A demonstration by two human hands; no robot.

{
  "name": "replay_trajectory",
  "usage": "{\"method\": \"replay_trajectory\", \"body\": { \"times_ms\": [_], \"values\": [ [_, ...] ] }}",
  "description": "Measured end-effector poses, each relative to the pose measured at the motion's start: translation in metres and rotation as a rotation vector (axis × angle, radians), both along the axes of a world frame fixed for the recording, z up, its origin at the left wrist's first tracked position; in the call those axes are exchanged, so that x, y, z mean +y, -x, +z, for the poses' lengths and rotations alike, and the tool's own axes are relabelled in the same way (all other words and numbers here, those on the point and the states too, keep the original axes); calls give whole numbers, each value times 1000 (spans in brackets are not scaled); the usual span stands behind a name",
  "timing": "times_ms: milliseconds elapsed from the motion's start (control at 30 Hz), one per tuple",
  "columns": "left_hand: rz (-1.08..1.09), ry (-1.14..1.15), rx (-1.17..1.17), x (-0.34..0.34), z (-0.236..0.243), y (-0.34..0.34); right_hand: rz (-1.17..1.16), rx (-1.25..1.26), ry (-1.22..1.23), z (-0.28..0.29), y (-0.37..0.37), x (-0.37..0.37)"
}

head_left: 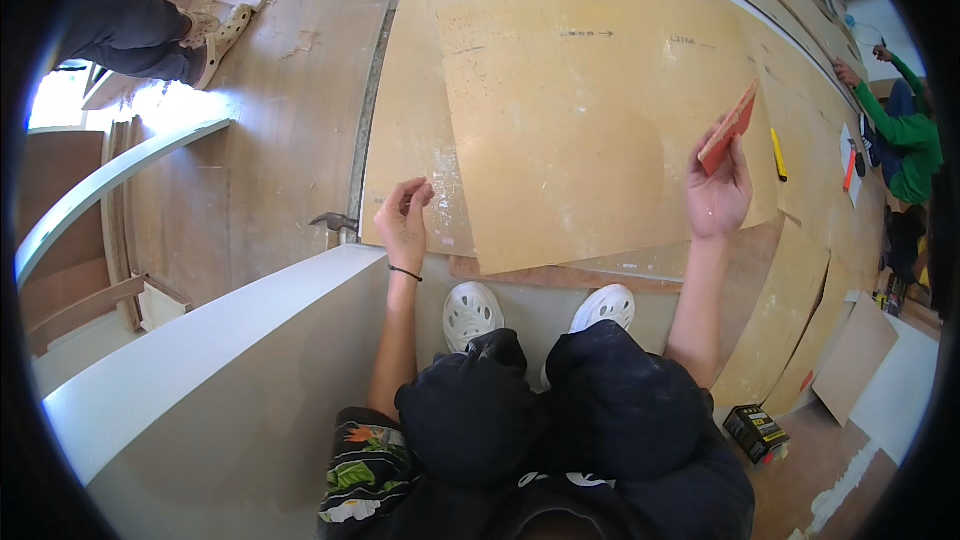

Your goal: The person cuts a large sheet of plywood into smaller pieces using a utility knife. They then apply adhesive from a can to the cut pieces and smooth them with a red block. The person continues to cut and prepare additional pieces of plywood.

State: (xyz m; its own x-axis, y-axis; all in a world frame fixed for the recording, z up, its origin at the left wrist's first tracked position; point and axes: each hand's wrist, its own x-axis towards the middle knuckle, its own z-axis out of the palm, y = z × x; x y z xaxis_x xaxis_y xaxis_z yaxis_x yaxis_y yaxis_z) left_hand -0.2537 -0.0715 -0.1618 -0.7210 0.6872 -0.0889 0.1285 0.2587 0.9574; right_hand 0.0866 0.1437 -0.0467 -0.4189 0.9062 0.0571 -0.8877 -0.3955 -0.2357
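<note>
My right hand (720, 195) is raised over the right part of the tan sheets, gripping a flat red rectangular piece (730, 132) with a paler edge; the piece stands tilted up from my fingers. My left hand (405, 218), with a dark cord on its wrist, hovers near the left edge of the sheets, its fingers curled together. Whether anything small is between those fingertips I cannot make out. Beneath both hands lie large, thin tan sheets (600, 130), overlapping and marked with pale scuffs. A claw hammer (335, 223) rests just left of my left hand.
A yellow cutter knife (778, 155) lies right of my right hand. On the left is a curved white panel (220, 320). A black box (756, 432) sits at lower right. One person stands at upper left in clogs (222, 45); another, in green sleeves (905, 120), is at far right.
</note>
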Motion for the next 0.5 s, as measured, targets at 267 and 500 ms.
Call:
{"method": "replay_trajectory", "body": {
  "times_ms": [267,500],
  "values": [
    [351,162,589,-23,-45,49,-134,-433,46,-5,-69,-76],
    [324,-103,318,50,-40,42,-504,-655,615,-53,-151,-249]
  ]
}}
